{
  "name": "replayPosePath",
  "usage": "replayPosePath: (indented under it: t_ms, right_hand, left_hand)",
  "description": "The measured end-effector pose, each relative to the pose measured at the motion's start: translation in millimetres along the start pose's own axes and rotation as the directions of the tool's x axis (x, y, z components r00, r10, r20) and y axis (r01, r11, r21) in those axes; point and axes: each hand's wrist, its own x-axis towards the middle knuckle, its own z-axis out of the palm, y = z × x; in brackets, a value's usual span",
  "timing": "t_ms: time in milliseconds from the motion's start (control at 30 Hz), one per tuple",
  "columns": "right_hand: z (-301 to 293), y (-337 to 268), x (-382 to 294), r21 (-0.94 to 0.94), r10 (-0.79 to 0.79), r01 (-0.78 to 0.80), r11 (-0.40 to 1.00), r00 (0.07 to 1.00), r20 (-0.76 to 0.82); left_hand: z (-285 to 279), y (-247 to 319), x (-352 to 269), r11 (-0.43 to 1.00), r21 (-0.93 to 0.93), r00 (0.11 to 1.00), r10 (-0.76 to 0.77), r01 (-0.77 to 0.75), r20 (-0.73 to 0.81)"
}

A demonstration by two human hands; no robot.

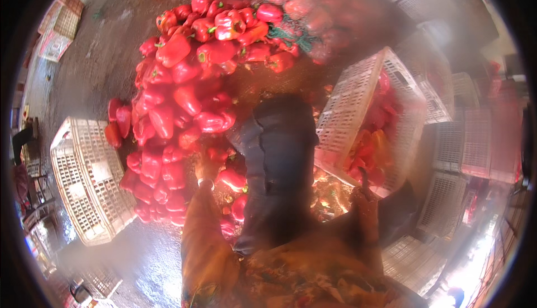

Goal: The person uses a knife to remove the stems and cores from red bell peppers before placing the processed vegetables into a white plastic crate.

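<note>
My left hand (204,163) reaches down into a heap of red bell peppers (161,121), a bracelet or band at its wrist. Blur and glare hide its fingertips, so whether it grips a pepper is unclear. On the other side, my right hand (366,197) is beside the lower edge of a tilted white plastic crate (350,102). A thin dark tool (364,176), possibly a knife, sticks up from that hand. Red and orange-yellow peppers (371,150) lie inside the crate. Between my arms, a dark apron or cover (279,152) spreads over my lap.
A slatted plastic crate (86,182) stands left of the heap. More stacked crates (461,144) line the right side. Green netting (295,35) lies among the far peppers. Trimmings (331,194) litter the floor by my right hand. The wet floor (105,56) reflects light.
</note>
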Motion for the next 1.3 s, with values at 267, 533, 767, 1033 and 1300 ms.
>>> replayPosePath:
  t_ms: [267, 533, 767, 1033, 1300]
  right_hand:
    - [17.8, -21.8, -2.7, 0.338, 0.062, -0.064, 0.939, 0.998, 0.017]
    - [6.8, -104.5, 21.3, -0.68, -0.837, 0.641, 0.356, 0.542, 0.073]
    - [-60.9, -186.8, 4.5, -0.273, -0.747, 0.711, 0.648, 0.522, -0.412]
    - [-41.5, -117.9, 33.3, -0.106, -0.398, 0.386, 0.916, 0.847, -0.352]
    - [-13.2, -65.6, 10.3, 0.285, -0.092, 0.15, 0.947, 0.974, -0.208]
  left_hand:
    - [-62.2, 40.2, -75.7, 0.01, -0.969, 0.966, -0.085, -0.246, -0.246]
    - [-212.7, 254.5, -125.7, 0.085, -0.57, 0.547, 0.43, -0.817, -0.718]
    - [-131.3, 435.2, -236.0, -0.169, -0.664, 0.331, 0.762, -0.728, -0.557]
    - [-36.5, 439.9, -219.7, -0.01, -0.708, 0.351, 0.863, -0.706, -0.363]
    - [-16.2, 439.6, -161.7, 0.056, -0.903, 0.599, 0.766, -0.426, -0.235]
